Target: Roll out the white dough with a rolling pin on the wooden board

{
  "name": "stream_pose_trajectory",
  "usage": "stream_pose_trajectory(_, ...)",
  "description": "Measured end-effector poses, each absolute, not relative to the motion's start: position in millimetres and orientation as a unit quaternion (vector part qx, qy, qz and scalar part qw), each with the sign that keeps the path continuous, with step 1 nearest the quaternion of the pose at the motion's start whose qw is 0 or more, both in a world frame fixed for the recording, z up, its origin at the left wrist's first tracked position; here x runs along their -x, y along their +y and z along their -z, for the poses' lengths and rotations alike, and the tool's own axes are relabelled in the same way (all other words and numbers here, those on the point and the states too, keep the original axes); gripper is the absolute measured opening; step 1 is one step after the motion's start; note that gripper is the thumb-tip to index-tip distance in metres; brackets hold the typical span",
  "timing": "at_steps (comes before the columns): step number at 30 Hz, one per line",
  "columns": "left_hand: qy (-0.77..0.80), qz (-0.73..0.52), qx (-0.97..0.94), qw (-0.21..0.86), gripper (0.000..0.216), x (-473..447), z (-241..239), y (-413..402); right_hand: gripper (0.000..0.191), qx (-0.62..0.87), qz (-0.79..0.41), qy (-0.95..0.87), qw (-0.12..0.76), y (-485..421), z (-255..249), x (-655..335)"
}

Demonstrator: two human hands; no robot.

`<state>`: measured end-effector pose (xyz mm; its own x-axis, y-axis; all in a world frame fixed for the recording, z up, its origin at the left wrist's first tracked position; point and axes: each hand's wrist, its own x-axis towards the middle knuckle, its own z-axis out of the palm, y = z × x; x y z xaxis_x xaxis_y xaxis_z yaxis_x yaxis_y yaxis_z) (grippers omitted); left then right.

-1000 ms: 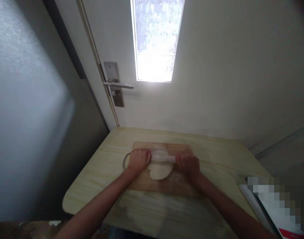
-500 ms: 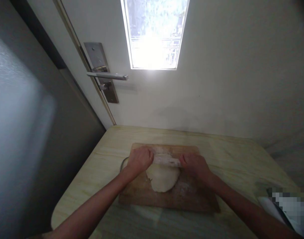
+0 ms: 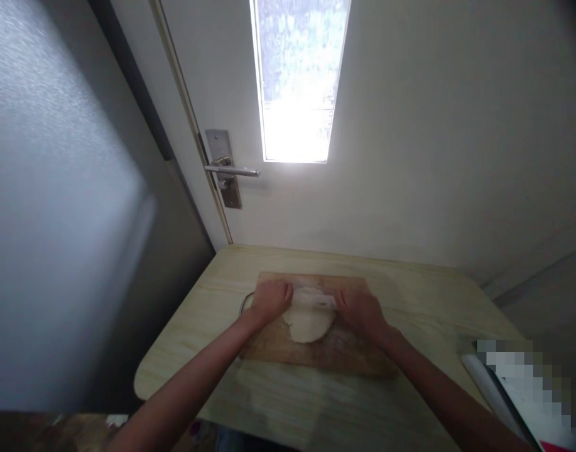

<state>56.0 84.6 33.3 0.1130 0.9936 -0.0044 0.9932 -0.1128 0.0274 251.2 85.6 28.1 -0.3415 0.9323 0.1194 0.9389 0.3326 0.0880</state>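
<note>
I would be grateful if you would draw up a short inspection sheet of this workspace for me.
Surface: a pale wood-grained table; on it lies a wooden board with a metal loop at its left end.
Working things: a flattened piece of dough on the board, with a rolling pin, blurred, across its far part.
Clutter: a partly pixelated item at lower right; cannot tell what.
Hands: left hand and right hand closed on opposite ends of the rolling pin.
Cables: nothing seen.
Surroundings: a white door with a bright window and metal handle; a shiny grey panel at left.
</note>
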Motion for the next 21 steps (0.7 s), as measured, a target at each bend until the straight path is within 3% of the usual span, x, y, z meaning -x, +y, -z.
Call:
stream_pose_trajectory(9, 0.659, -0.038, -0.75, -0.034, 0.041, -55.7, -22.1, 55.5, 0.034, 0.565, 0.096, -0.815, 0.087, 64.5, -11.6, -253.3)
stream_pose_trajectory(16, 0.684, 0.001, -0.729, 0.006, 0.047, -56.5, -21.5, 76.6, 0.044, 0.593, 0.067, -0.802, 0.02, 85.4, -13.6, -248.5)
stream_pose_trajectory(21, 0.67, 0.024, -0.741, 0.036, 0.044, -52.8, -24.4, 91.4, 0.038, 0.566, 0.028, -0.822, -0.053, 100.6, -24.2, -248.2)
